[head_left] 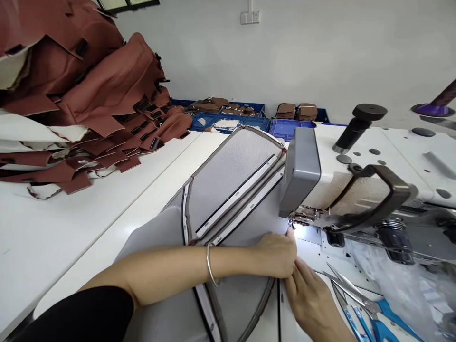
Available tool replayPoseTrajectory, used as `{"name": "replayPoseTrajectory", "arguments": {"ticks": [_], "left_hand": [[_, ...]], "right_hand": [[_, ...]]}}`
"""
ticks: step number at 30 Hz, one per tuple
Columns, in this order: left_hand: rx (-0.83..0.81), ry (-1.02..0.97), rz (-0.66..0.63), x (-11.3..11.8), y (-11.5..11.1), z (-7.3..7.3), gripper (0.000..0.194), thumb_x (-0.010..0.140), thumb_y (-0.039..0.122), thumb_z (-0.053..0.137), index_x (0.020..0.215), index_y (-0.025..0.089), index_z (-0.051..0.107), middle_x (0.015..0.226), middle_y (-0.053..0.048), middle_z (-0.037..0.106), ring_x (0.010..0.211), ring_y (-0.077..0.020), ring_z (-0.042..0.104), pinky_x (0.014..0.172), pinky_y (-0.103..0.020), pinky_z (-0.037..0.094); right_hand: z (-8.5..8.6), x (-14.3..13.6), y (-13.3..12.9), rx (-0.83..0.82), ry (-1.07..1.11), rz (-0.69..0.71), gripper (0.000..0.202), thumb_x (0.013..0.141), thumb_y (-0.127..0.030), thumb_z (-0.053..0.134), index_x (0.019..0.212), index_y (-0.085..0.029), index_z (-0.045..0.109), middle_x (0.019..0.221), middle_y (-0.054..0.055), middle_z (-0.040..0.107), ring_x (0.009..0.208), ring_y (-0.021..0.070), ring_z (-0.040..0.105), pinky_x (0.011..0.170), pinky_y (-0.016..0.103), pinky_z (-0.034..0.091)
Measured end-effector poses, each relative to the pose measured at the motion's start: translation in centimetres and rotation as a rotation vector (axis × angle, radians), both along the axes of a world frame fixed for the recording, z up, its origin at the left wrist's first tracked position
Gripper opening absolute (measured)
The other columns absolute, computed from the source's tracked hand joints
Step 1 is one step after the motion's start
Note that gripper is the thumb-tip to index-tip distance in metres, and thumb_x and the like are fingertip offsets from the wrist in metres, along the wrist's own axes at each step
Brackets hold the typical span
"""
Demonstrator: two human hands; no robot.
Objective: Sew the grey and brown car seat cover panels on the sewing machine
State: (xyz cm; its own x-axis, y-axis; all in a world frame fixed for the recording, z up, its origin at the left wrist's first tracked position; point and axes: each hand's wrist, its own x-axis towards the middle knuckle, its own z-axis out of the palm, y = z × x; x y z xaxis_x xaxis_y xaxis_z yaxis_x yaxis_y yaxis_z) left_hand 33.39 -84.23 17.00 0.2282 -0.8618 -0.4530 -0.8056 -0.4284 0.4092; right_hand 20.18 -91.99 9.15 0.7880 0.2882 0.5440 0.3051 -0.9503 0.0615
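Grey cover: the large grey sewn cover (256,218) of mesh and smooth sheet, edged with dark seams, lay across the table, its near right edge under the hands beside the machine.
Handling: it looked light but bulky and floppy; the pale, slotted strips (237,194) seemed stiffer, and the smooth parts might have slid easily.
Best hold: probably the layered edge near the needle, flattened, with the loose bulk supported.
Left hand: the left hand (280,254) was curled against the edge, fingers mostly hidden; whether it pinched cloth could not be told.
Right hand: the right hand (308,294) touched it, fingers close together and partly covered; its grip could not be told either.
Machine: a white-and-grey industrial sewing machine (402,147), lit below its head.
Table: a smooth white tabletop (71,232), with blue-handled metal scissors (366,304) near the right hand.
Room: a heap of reddish-brown covers (107,99), blue plastic crates (294,129), a plain white wall (331,57).
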Motion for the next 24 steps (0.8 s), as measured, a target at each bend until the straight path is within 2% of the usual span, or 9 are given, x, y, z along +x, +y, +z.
{"name": "replayPoseTrajectory", "arguments": {"ticks": [3,6,10,12,14,16,17,20,24], "left_hand": [[-0.046,-0.02,0.034,0.0,-0.2,-0.2,0.047,0.069,0.015,0.05,0.113,0.001,0.044,0.078,-0.013,0.063,0.073,-0.0247,0.062,0.059,-0.032,0.045],[-0.068,-0.09,0.127,-0.5,-0.1,-1.0,0.039,0.071,0.016,0.046,0.108,0.004,0.046,0.082,-0.013,0.063,0.076,-0.0263,0.063,0.063,-0.034,0.048],[-0.07,-0.159,0.257,-1.8,1.7,-1.1,0.036,0.076,0.022,0.042,0.11,0.011,0.046,0.095,-0.014,0.062,0.088,-0.028,0.062,0.076,-0.04,0.05],[-0.014,-0.145,0.242,-2.6,3.8,-0.2,0.048,0.071,0.028,0.048,0.118,0.014,0.044,0.108,-0.014,0.058,0.094,-0.0297,0.06,0.079,-0.043,0.049],[0.089,-0.131,0.169,-3.0,6.2,1.4,0.072,0.066,0.032,0.054,0.133,0.016,0.033,0.122,-0.017,0.052,0.1,-0.0334,0.058,0.081,-0.046,0.048],[0.2,-0.109,0.091,-3.1,8.1,3.3,0.088,0.066,0.035,0.055,0.144,0.017,0.017,0.124,-0.02,0.051,0.103,-0.0356,0.057,0.081,-0.047,0.048],[0.242,-0.092,0.06,-3.0,8.6,4.1,0.089,0.068,0.033,0.054,0.145,0.016,0.013,0.121,-0.02,0.054,0.103,-0.035,0.057,0.081,-0.045,0.048],[0.286,-0.026,-0.005,-2.7,8.7,5.6,0.083,0.068,0.024,0.052,0.144,0.013,0.021,0.111,-0.018,0.061,0.098,-0.0308,0.06,0.077,-0.037,0.049],[0.28,0.102,-0.032,-3.6,6.9,4.8,0.082,0.068,0.022,0.05,0.143,0.008,0.022,0.113,-0.021,0.06,0.095,-0.0306,0.061,0.07,-0.034,0.051]], "right_hand": [[-0.2,0.1,-0.4,-0.009,0.014,-0.014,0.032,0.084,-0.002,0.035,0.104,-0.002,0.059,0.106,0.022,0.06,0.112,0.0297,0.051,0.087,0.043,0.051],[-0.4,0.1,-0.7,-0.037,-0.009,0.013,0.032,0.084,-0.003,0.035,0.104,-0.001,0.06,0.107,0.023,0.06,0.115,0.0297,0.05,0.087,0.042,0.051],[-0.6,0.1,-1.2,-0.102,-0.039,0.037,0.034,0.082,0.001,0.034,0.102,0.002,0.061,0.109,0.024,0.059,0.113,0.0324,0.05,0.085,0.042,0.053],[-0.6,0.0,-1.4,-0.123,-0.041,0.029,0.034,0.082,0.001,0.033,0.102,0.002,0.061,0.11,0.025,0.059,0.112,0.0326,0.051,0.083,0.042,0.053],[-0.5,-0.5,-1.4,-0.126,-0.046,0.043,0.032,0.084,0.0,0.035,0.102,0.002,0.061,0.111,0.025,0.059,0.112,0.0324,0.052,0.084,0.043,0.053],[-0.2,-1.5,-0.7,-0.13,-0.064,0.092,0.029,0.083,-0.002,0.039,0.103,0.002,0.061,0.109,0.025,0.06,0.111,0.0333,0.053,0.085,0.046,0.052],[0.0,-2.1,0.0,-0.134,-0.072,0.127,0.029,0.082,-0.003,0.041,0.103,0.001,0.06,0.108,0.025,0.06,0.109,0.034,0.054,0.085,0.047,0.051],[0.3,-4.1,2.7,-0.143,-0.048,0.193,0.03,0.079,-0.008,0.044,0.103,0.0,0.06,0.105,0.026,0.061,0.104,0.036,0.056,0.084,0.05,0.05],[0.3,-5.5,5.4,-0.164,-0.03,0.163,0.028,0.077,-0.011,0.045,0.097,-0.001,0.061,0.099,0.027,0.062,0.096,0.036,0.059,0.08,0.049,0.049]]}}
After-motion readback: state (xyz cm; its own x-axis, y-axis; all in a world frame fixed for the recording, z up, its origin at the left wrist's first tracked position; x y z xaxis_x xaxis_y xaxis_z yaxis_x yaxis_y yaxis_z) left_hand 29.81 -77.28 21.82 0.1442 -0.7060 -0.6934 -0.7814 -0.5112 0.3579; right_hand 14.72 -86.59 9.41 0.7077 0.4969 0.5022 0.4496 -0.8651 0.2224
